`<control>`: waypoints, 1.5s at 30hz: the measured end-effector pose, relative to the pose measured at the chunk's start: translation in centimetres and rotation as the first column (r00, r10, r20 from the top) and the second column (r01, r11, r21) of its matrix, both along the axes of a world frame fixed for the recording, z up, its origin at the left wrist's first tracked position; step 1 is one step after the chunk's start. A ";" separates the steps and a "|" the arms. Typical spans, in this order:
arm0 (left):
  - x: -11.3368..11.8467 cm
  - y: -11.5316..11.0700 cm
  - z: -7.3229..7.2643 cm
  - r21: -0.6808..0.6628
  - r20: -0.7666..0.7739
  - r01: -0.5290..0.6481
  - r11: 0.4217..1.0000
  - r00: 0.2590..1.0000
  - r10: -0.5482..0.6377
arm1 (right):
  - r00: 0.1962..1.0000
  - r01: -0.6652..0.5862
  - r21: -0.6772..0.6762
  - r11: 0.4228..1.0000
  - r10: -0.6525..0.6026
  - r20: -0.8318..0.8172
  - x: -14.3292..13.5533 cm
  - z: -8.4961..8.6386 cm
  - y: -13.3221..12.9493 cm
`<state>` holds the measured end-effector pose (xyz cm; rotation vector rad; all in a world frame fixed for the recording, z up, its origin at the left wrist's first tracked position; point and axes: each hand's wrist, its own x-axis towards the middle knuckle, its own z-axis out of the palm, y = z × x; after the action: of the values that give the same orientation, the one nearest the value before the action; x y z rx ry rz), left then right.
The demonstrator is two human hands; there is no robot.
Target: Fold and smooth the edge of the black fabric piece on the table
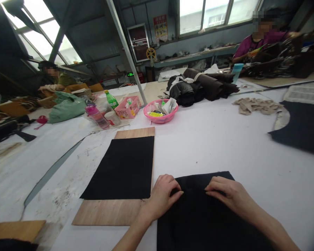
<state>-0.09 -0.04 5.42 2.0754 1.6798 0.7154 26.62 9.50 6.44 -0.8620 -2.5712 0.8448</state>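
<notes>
- Your left hand [162, 195] rests on the near black cloth [206, 219], fingers curled loosely and tips pressed on the fabric close to its far edge; it grips nothing that shows.
- Your right hand [226, 193] lies flat-knuckled on the same cloth, fingertips pointing toward the left hand and pinching down a small fold of fabric between the two hands.
- The near black cloth lies flat at the near edge of the white surface [225, 139], directly in front of you.
- Just left of it lies a thin wooden board [112, 212], carrying a second black cloth piece [122, 169] squared against the board's right edge; the left hand touches the board's right side.
- Toward the far edge of the surface stand a pink bowl [161, 111] of small items, a pink box [128, 107], a green bottle [111, 99] and a pink-capped bottle [95, 115].
- Dark rolled fabric [201, 87] lies beyond the bowl; a beige cloth heap [256, 105] and another black panel [300, 127] lie toward the right edge.
- Two other people sit at the far benches.
</notes>
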 end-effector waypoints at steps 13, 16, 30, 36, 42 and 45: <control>0.5 0.9 0.4 -0.178 0.104 -0.017 0.984 0.994 0.036 | 0.999 0.018 -0.051 0.999 -0.020 -0.038 0.7 -0.1 -0.1; 0.1 0.8 0.6 -0.255 0.178 0.015 0.967 0.983 0.031 | 0.999 0.016 -0.061 0.998 -0.018 -0.038 0.9 -0.4 -0.1; 0.5 0.4 0.9 -0.292 0.179 0.072 0.954 0.984 -0.020 | 1.000 0.006 -0.033 0.999 -0.006 -0.007 0.7 -0.7 -0.4; 0.3 0.3 0.5 -0.309 0.180 0.081 0.948 0.983 -0.026 | 1.000 0.003 -0.023 1.000 -0.003 0.007 0.8 -1.3 -0.5; -0.4 -0.2 0.8 -0.279 0.164 0.055 0.959 0.986 -0.008 | 0.999 0.007 0.024 1.000 -0.008 0.037 1.8 -1.9 0.0; -0.9 -0.8 1.0 -0.272 0.141 0.029 0.962 0.990 0.010 | 0.997 0.048 0.066 0.997 -0.052 0.056 3.6 -2.5 0.8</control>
<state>-0.96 -0.87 6.46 1.7977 1.5903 0.5750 30.17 10.34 3.97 -0.9407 -2.5992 0.7284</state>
